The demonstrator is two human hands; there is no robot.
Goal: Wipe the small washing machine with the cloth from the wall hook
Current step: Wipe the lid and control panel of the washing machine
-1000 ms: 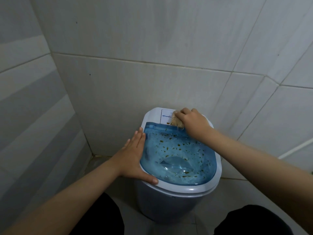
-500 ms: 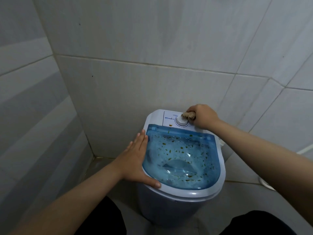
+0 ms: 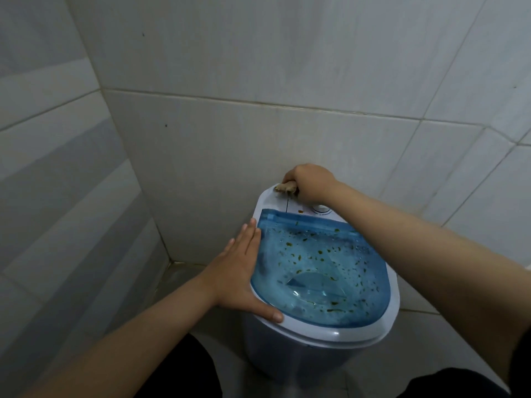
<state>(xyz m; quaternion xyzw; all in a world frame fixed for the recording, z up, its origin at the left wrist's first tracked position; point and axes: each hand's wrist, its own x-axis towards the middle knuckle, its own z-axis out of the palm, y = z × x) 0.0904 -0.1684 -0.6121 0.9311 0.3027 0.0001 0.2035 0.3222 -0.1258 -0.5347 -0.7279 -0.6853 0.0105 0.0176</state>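
We are looking down at a small washing machine (image 3: 324,282) standing on the floor against a tiled wall (image 3: 258,67). Its see-through blue lid (image 3: 319,271) is dotted with many small brown specks.

What could go wrong: our right hand (image 3: 311,180) is pressing a bunched tan cloth (image 3: 286,187) onto the far back edge of the white top, right where the machine meets the wall. From that spot, a push could slip the cloth off the rim and down behind the machine. The white dial (image 3: 321,209) sits just beside that hand, half hidden by the wrist, so a careless sweep might turn it. A brown smear (image 3: 300,211) also lies on the white panel, and the cloth looks small and already soiled, so in our judgement it may spread the dirt rather than lift it. The lid itself appears not yet cleaned.

Where things lie: our right hand is closed in a fist around the cloth, at the back left corner of the top. Our left hand (image 3: 241,274) is open and flat, fingers together, resting on the left rim, thumb on the front edge, holding nothing and steadying the machine. The speckled lid lies between our two hands.
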